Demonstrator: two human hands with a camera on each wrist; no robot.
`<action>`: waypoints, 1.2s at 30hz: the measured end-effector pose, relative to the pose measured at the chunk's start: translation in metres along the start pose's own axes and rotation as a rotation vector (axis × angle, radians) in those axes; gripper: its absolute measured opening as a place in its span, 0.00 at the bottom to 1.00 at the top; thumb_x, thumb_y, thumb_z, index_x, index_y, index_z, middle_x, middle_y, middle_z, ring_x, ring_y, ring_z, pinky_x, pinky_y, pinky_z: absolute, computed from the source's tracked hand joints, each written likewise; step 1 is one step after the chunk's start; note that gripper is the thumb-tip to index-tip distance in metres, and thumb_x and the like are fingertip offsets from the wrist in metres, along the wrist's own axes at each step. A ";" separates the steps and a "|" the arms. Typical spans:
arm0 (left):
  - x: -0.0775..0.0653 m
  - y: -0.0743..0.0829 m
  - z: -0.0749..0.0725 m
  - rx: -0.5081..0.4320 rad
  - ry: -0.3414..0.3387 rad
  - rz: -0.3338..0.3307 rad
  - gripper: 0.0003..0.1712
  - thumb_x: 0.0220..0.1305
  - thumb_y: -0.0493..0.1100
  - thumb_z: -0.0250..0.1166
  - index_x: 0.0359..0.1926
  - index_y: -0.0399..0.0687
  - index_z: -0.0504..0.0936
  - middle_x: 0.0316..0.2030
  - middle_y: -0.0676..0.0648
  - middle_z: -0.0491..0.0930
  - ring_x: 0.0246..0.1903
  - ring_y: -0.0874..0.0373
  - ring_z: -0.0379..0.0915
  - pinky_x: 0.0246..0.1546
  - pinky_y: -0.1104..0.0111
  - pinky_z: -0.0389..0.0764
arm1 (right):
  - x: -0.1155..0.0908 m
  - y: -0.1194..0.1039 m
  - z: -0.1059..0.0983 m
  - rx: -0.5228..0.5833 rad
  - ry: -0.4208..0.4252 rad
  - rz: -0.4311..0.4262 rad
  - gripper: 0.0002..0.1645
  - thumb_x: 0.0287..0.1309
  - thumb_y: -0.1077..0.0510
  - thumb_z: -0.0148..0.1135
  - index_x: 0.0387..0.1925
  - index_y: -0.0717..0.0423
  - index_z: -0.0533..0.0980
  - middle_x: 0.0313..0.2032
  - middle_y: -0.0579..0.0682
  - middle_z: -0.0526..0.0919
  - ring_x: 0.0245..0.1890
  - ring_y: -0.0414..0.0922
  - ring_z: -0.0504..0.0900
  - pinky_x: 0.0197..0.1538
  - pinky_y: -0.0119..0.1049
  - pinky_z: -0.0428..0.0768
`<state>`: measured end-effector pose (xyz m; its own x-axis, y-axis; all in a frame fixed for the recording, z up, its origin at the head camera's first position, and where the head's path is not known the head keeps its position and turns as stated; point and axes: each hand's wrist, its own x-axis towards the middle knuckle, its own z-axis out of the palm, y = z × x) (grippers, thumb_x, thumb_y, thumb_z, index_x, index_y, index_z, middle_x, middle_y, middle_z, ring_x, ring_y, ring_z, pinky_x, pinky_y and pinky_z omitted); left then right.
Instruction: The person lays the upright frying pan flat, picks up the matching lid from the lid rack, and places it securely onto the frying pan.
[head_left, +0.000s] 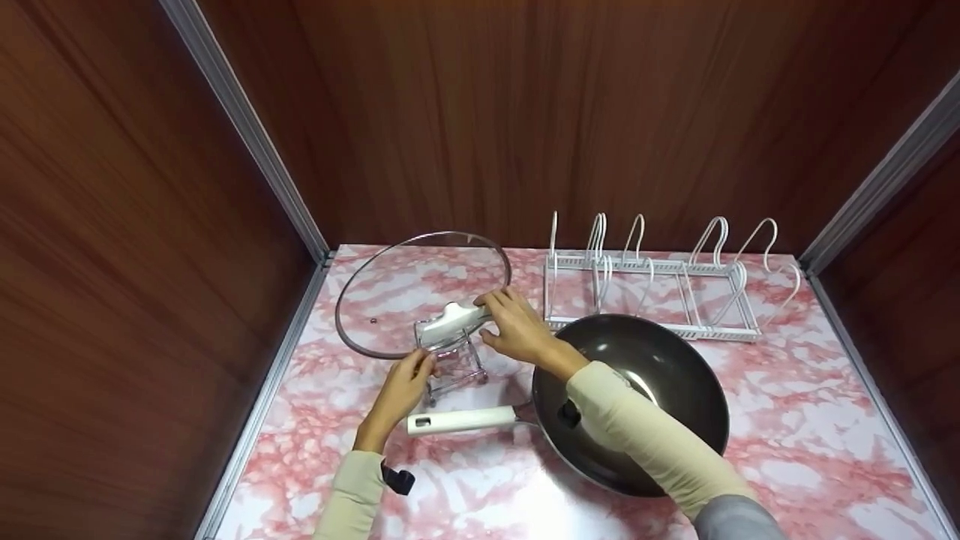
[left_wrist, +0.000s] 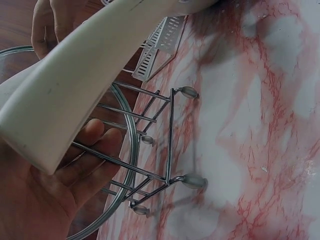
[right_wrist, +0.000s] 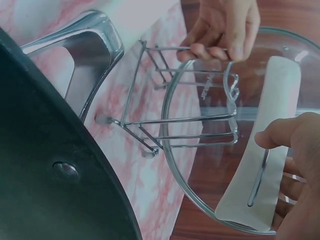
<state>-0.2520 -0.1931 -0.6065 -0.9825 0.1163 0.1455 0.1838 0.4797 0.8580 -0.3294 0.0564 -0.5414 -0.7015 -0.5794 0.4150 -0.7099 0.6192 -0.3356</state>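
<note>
A clear glass lid (head_left: 405, 281) with a metal rim stands tilted in a small wire lid stand (right_wrist: 180, 120) near the back left of the table. Across its front is a long white handle (right_wrist: 272, 120). My right hand (head_left: 519, 328) grips this handle near one end, the thumb on its face and fingers behind. With its thumb and fingers, my left hand (head_left: 405, 386) pinches a top wire of the stand. In the left wrist view the stand's rounded feet (left_wrist: 194, 181) show at the tabletop, and the pan's white handle (left_wrist: 95, 65) crosses in front.
A dark frying pan (head_left: 682, 390) lies beneath my right forearm, its white handle (head_left: 480, 420) pointing left, just in front of the stand. Behind the pan is a white wire rack (head_left: 720, 331) with tall looped dividers. Brown wood-grain panels (head_left: 480, 120) wall in the marbled table (head_left: 300, 442).
</note>
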 end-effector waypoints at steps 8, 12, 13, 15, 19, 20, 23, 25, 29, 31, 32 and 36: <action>-0.002 -0.001 0.000 0.008 0.002 0.005 0.14 0.84 0.44 0.54 0.42 0.41 0.81 0.39 0.33 0.86 0.40 0.40 0.82 0.42 0.66 0.78 | 0.006 -0.001 0.007 -0.060 -0.016 -0.032 0.26 0.58 0.58 0.76 0.56 0.58 0.77 0.52 0.55 0.86 0.53 0.55 0.78 0.62 0.53 0.77; -0.002 -0.002 0.001 -0.008 0.011 0.006 0.14 0.84 0.44 0.55 0.41 0.44 0.81 0.38 0.35 0.86 0.42 0.38 0.83 0.44 0.65 0.80 | 0.008 0.000 0.009 -0.095 -0.028 -0.041 0.25 0.57 0.57 0.76 0.55 0.57 0.78 0.49 0.54 0.87 0.52 0.54 0.80 0.59 0.52 0.78; -0.002 -0.003 0.001 -0.008 0.013 0.008 0.14 0.84 0.44 0.55 0.41 0.44 0.81 0.37 0.36 0.86 0.42 0.37 0.83 0.43 0.65 0.80 | 0.009 0.000 0.009 -0.103 -0.033 -0.041 0.25 0.57 0.57 0.76 0.54 0.57 0.78 0.49 0.54 0.87 0.51 0.54 0.80 0.58 0.52 0.78; -0.002 -0.003 0.002 -0.006 0.015 0.010 0.14 0.84 0.44 0.55 0.40 0.44 0.81 0.36 0.36 0.86 0.41 0.36 0.82 0.42 0.67 0.79 | 0.010 -0.001 0.009 -0.119 -0.045 -0.039 0.25 0.57 0.57 0.76 0.54 0.57 0.78 0.48 0.54 0.87 0.51 0.55 0.80 0.58 0.52 0.78; -0.002 -0.003 0.001 0.003 0.019 0.014 0.14 0.84 0.44 0.55 0.39 0.44 0.81 0.36 0.35 0.86 0.38 0.38 0.81 0.39 0.69 0.77 | 0.012 -0.002 0.010 -0.148 -0.064 -0.034 0.26 0.57 0.57 0.76 0.56 0.56 0.78 0.50 0.54 0.87 0.51 0.56 0.81 0.58 0.53 0.78; -0.002 -0.003 0.001 0.004 0.020 0.015 0.14 0.84 0.44 0.55 0.39 0.44 0.81 0.37 0.34 0.85 0.37 0.38 0.81 0.38 0.70 0.77 | 0.013 -0.002 0.010 -0.160 -0.066 -0.035 0.26 0.57 0.57 0.76 0.56 0.56 0.78 0.50 0.54 0.87 0.51 0.56 0.82 0.58 0.54 0.78; -0.002 -0.003 0.001 0.002 0.018 0.013 0.13 0.84 0.44 0.55 0.40 0.45 0.81 0.37 0.33 0.86 0.37 0.39 0.81 0.38 0.70 0.77 | 0.014 -0.002 0.011 -0.196 -0.065 -0.046 0.26 0.57 0.56 0.77 0.55 0.55 0.78 0.50 0.54 0.88 0.51 0.56 0.83 0.58 0.53 0.79; -0.002 -0.004 0.001 -0.002 0.017 0.014 0.13 0.84 0.44 0.55 0.40 0.45 0.81 0.38 0.32 0.85 0.37 0.38 0.81 0.38 0.70 0.77 | 0.015 -0.002 0.013 -0.224 -0.058 -0.058 0.26 0.56 0.55 0.78 0.54 0.55 0.78 0.49 0.53 0.88 0.50 0.56 0.84 0.58 0.53 0.80; -0.001 -0.005 0.001 0.002 0.017 0.019 0.14 0.84 0.44 0.55 0.40 0.45 0.81 0.38 0.32 0.85 0.37 0.38 0.81 0.38 0.71 0.77 | 0.017 -0.002 0.015 -0.278 -0.043 -0.075 0.23 0.55 0.54 0.77 0.50 0.55 0.78 0.47 0.52 0.88 0.48 0.55 0.86 0.56 0.52 0.82; -0.001 -0.005 0.001 0.008 0.014 0.018 0.14 0.84 0.44 0.55 0.40 0.46 0.81 0.37 0.33 0.86 0.38 0.38 0.81 0.39 0.70 0.77 | 0.017 -0.002 0.016 -0.301 -0.036 -0.078 0.21 0.56 0.53 0.77 0.49 0.54 0.78 0.45 0.51 0.88 0.46 0.55 0.86 0.53 0.52 0.83; -0.001 -0.005 0.001 0.008 0.011 0.016 0.14 0.84 0.44 0.55 0.40 0.46 0.81 0.37 0.34 0.86 0.38 0.38 0.81 0.39 0.70 0.77 | 0.018 -0.002 0.016 -0.308 -0.032 -0.080 0.21 0.56 0.53 0.77 0.48 0.54 0.79 0.45 0.51 0.88 0.45 0.55 0.86 0.51 0.53 0.83; -0.002 -0.005 0.000 0.020 0.009 0.018 0.14 0.84 0.44 0.54 0.40 0.44 0.81 0.36 0.38 0.86 0.39 0.38 0.82 0.40 0.69 0.77 | 0.020 -0.002 0.019 -0.342 -0.018 -0.092 0.19 0.58 0.52 0.75 0.47 0.52 0.79 0.42 0.50 0.88 0.41 0.54 0.87 0.42 0.52 0.85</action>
<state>-0.2513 -0.1956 -0.6110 -0.9792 0.1170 0.1655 0.2020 0.4953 0.8449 -0.3434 0.0334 -0.5482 -0.6386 -0.6486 0.4142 -0.7104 0.7038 0.0068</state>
